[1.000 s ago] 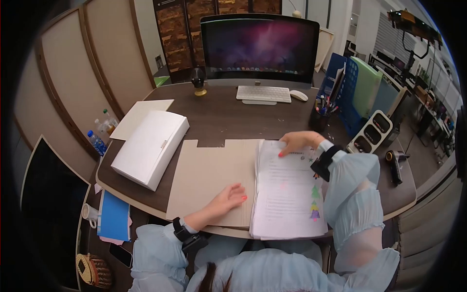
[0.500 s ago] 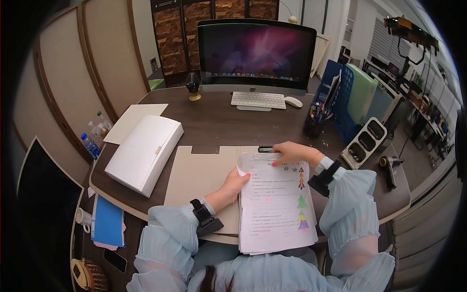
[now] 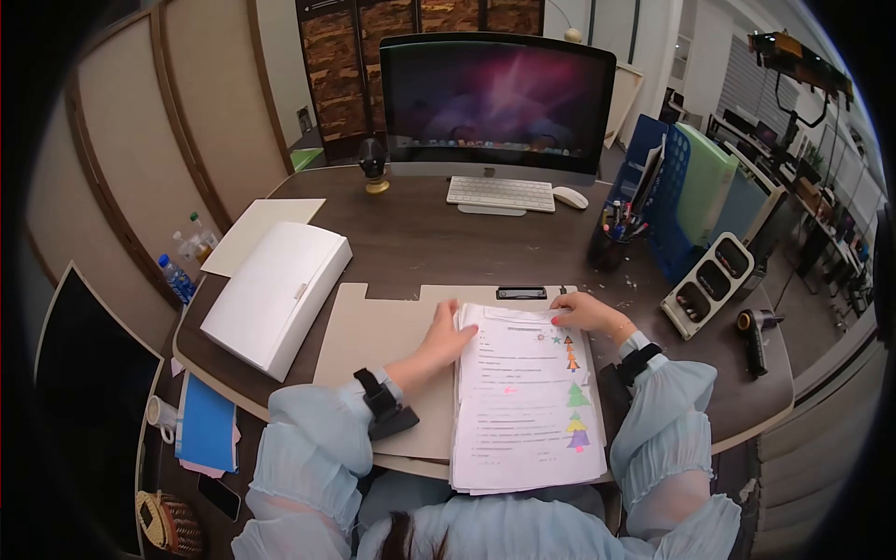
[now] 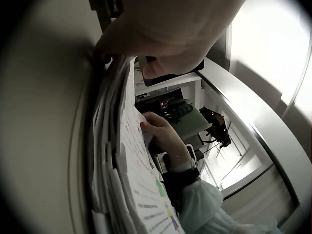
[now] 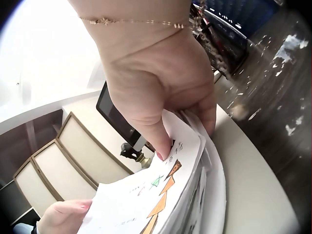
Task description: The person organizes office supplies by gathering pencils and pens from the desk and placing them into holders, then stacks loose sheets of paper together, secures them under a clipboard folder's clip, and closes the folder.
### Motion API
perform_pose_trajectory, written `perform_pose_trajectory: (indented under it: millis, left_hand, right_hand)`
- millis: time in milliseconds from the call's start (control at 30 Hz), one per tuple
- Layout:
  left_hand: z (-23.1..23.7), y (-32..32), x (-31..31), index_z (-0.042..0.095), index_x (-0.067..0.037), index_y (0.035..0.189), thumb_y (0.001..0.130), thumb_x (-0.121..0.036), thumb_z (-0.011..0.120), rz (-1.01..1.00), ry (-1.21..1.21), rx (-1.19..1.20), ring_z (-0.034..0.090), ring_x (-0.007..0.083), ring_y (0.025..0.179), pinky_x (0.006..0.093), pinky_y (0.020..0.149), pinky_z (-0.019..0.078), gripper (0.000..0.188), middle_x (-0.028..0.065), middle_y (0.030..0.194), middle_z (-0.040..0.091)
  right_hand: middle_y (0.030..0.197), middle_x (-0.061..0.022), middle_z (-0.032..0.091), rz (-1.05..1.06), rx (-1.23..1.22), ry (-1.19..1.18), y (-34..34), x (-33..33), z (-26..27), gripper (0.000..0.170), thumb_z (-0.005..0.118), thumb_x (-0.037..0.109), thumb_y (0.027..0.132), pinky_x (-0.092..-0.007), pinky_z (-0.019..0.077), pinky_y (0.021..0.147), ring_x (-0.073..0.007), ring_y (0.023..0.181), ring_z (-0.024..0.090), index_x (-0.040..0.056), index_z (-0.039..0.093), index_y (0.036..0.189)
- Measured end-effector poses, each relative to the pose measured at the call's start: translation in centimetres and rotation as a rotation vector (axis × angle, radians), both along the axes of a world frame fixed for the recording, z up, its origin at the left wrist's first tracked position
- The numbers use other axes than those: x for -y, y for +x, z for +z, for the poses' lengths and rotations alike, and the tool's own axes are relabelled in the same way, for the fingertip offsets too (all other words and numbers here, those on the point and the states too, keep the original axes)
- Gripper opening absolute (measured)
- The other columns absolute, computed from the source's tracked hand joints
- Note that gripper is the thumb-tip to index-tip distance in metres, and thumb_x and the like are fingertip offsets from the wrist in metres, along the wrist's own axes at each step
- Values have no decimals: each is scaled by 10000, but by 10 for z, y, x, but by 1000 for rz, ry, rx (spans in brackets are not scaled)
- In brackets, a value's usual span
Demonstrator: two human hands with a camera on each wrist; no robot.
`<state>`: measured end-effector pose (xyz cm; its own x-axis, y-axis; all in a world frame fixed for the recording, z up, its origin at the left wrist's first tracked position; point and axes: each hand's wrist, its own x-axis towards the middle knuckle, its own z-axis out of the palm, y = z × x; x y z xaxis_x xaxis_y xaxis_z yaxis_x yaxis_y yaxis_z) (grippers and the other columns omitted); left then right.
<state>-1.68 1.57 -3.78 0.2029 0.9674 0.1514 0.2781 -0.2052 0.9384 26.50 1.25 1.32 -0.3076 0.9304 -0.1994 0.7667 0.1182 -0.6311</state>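
Note:
A thick stack of printed papers (image 3: pixel 523 401) with coloured tree drawings lies over the right part of an opened beige folder (image 3: pixel 373 345). At the stack's upper left edge is the left hand (image 3: pixel 444 338), its thumb on top and fingers at the side. Gripping the top right corner, the right hand (image 3: pixel 592 313) has its thumb on the top sheet (image 5: pixel 146 195) and its fingers behind the pages. Just above the stack, a black clip (image 3: pixel 521 293) shows on the folder. In the left wrist view the stack's layered edge (image 4: pixel 109 161) stands beside the folder.
A white file box (image 3: pixel 275 294) and a pale board (image 3: pixel 266 229) lie at the left. Behind are a keyboard (image 3: pixel 501 193), a mouse (image 3: pixel 570 197) and a monitor (image 3: pixel 495 103). To the right stand a pen holder (image 3: pixel 609 245), an organizer (image 3: pixel 707 285) and a dark handheld device (image 3: pixel 758 341).
The stack has shifted left and toward the body, uncovering the clip. The left hand has come from over the folder to the stack's left edge; the right hand has moved to its top right corner.

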Motion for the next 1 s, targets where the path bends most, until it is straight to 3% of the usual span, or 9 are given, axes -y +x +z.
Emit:
perform_pose_trajectory:
  millis: [33,67,133,267,333,500,667,733,1000]
  left_hand:
    - [-1,0,-9,382,17,1144,783,-167,534,127,493,-195,468,291,1051,388,910,353,433,177,1075,505]
    - [17,0,-13,382,17,1144,783,-167,534,136,490,-210,468,291,1051,388,910,353,433,177,1075,505]
    - [52,4,-28,428,-5,1141,772,-228,574,-193,486,-499,453,288,1067,374,898,366,455,154,1127,479]
    - [55,36,-58,500,-26,1074,748,-289,596,-399,390,-733,471,280,1033,361,856,388,429,130,1075,511]
    - [54,51,-70,533,-38,1032,738,-324,598,-463,520,-910,500,265,993,354,823,404,415,124,1018,536]
    - [56,78,-80,566,-51,972,731,-331,601,-531,525,-1034,539,258,906,357,782,423,371,107,947,558]
    - [50,88,-81,586,-45,857,738,-333,593,-522,569,-1088,553,261,844,358,730,444,311,99,862,563]
    - [50,89,-81,585,-55,841,751,-349,586,-509,579,-1122,556,240,861,349,732,447,308,92,861,563]
    - [50,91,-78,582,-43,823,785,-310,561,-520,676,-1145,549,242,845,356,720,443,270,82,843,547]
  right_hand:
    - [874,-120,605,21,11,19,2,-2,-3,289,608,178,735,-274,427,720,-194,803,557,-1,585,960]
    - [871,-110,607,45,18,38,1,-5,-6,287,604,162,730,-270,430,720,-184,797,558,-10,584,959]
    - [871,-110,608,43,-18,24,1,-8,-11,288,603,160,726,-270,430,721,-184,795,558,-10,586,957]
    - [865,-106,610,-7,-47,-40,1,-3,-4,296,603,161,722,-265,431,717,-171,793,559,-6,592,965]
    - [864,-102,610,-39,-53,-56,3,-4,-6,296,603,161,722,-264,432,713,-168,793,559,-4,593,968]
    - [821,-41,590,-38,-282,50,11,-7,-31,274,665,162,685,-233,408,702,-115,781,521,24,605,914]
    - [844,-27,533,-85,-372,-19,17,-1,-16,412,669,173,709,-228,393,700,-108,790,492,77,525,1082]
    - [816,-28,504,-107,-503,-215,24,4,-7,494,656,181,730,-218,394,671,-100,774,483,95,452,1171]
    - [724,15,508,-111,-606,-218,30,-6,-26,480,618,74,734,-201,372,531,-53,642,469,55,428,1175]
